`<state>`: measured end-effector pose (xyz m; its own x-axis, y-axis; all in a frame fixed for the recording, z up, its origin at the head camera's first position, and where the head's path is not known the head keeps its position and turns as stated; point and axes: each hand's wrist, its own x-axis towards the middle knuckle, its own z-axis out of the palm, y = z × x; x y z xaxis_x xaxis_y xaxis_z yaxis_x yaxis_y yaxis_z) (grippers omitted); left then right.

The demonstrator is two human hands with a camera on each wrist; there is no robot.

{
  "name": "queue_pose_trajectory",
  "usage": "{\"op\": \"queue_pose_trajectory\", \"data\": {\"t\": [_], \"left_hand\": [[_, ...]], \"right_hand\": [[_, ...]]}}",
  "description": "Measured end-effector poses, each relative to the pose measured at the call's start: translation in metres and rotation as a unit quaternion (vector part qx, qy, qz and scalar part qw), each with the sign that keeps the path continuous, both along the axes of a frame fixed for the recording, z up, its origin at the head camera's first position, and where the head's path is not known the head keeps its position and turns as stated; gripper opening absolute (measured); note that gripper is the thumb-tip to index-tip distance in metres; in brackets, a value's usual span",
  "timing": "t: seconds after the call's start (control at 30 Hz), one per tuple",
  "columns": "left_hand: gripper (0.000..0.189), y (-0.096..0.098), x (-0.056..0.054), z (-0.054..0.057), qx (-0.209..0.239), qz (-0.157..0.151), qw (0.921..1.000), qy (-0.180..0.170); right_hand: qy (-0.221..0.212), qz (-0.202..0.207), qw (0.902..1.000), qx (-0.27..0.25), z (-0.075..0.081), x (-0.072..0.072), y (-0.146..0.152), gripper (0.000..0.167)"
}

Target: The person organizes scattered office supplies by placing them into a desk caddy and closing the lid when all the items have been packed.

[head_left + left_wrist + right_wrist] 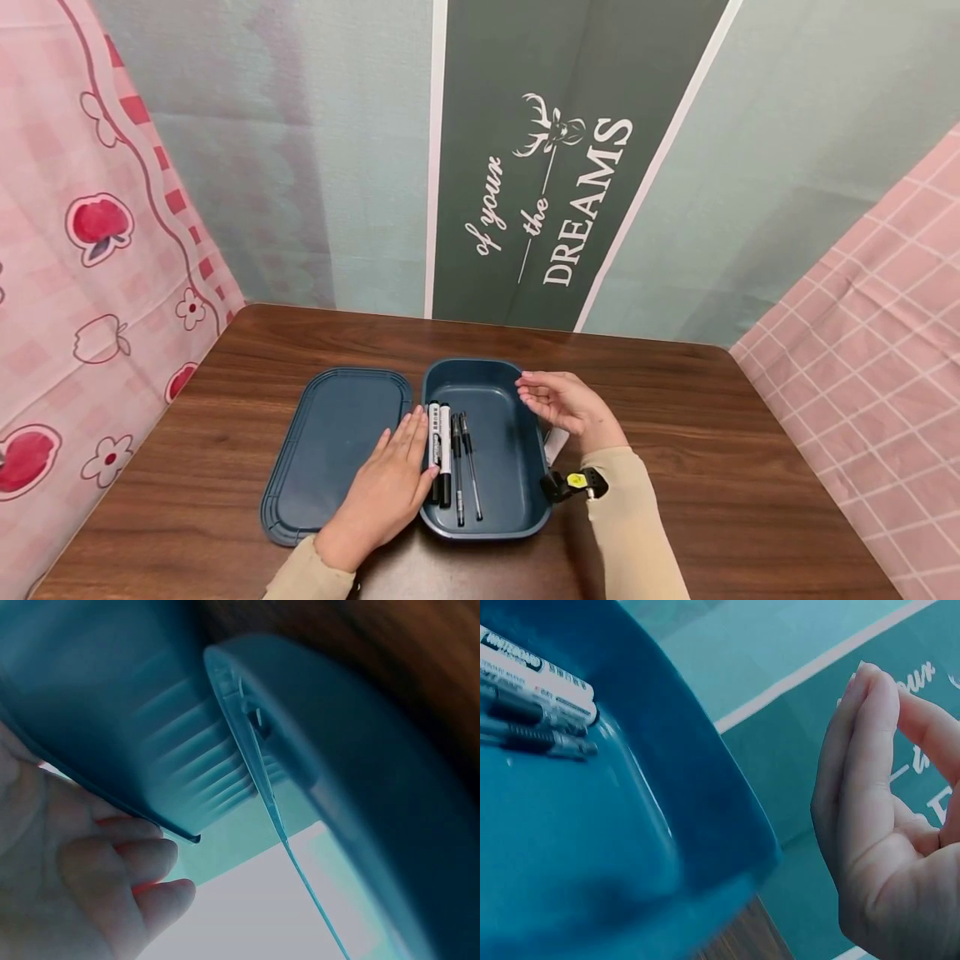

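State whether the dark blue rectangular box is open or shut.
Open: the flat blue lid lies beside the box, black-capped white markers visible inside.

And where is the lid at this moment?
In the head view, the lid lies on the table, left of the box, partly hidden by the left hand.

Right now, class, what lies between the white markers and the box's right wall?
In the head view, two slim pens lie beside the white markers; from the pens to the box's right wall, the floor is bare.
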<state>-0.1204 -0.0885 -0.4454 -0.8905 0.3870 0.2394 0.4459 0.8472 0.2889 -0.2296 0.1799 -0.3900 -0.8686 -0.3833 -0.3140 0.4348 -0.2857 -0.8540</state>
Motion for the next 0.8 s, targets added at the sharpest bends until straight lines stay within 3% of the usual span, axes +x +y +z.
{"op": "queue_pose_trajectory", "data": {"t": [0.23, 0.37, 0.5, 0.67, 0.73, 0.8], "left_hand": [[0.062, 0.000, 0.000, 0.001, 0.003, -0.001, 1.0000, -0.002], [0.061, 0.000, 0.000, 0.001, 0.005, 0.001, 1.0000, -0.007], [0.061, 0.000, 0.001, 0.001, 0.002, 0.001, 0.9999, -0.011], [0.061, 0.000, 0.001, 0.000, 0.005, 0.000, 0.9999, -0.012], [0.061, 0.000, 0.001, 0.000, 0.005, 0.000, 0.9999, -0.012], [0.061, 0.000, 0.001, 0.000, 0.004, 0.002, 0.9999, -0.011]], "right_hand": [[0.003, -0.013, 0.9995, 0.029, -0.001, 0.002, 0.023, 0.033], [0.023, -0.031, 0.9951, 0.091, -0.002, 0.007, 0.034, 0.026], [0.053, -0.046, 0.9827, 0.171, -0.002, 0.013, 0.041, 0.012], [0.089, -0.055, 0.9533, 0.284, -0.005, 0.019, 0.046, 0.032], [0.105, -0.062, 0.9319, 0.342, -0.008, 0.021, 0.046, 0.030], [0.124, -0.072, 0.9036, 0.404, -0.010, 0.024, 0.043, 0.026]]}}
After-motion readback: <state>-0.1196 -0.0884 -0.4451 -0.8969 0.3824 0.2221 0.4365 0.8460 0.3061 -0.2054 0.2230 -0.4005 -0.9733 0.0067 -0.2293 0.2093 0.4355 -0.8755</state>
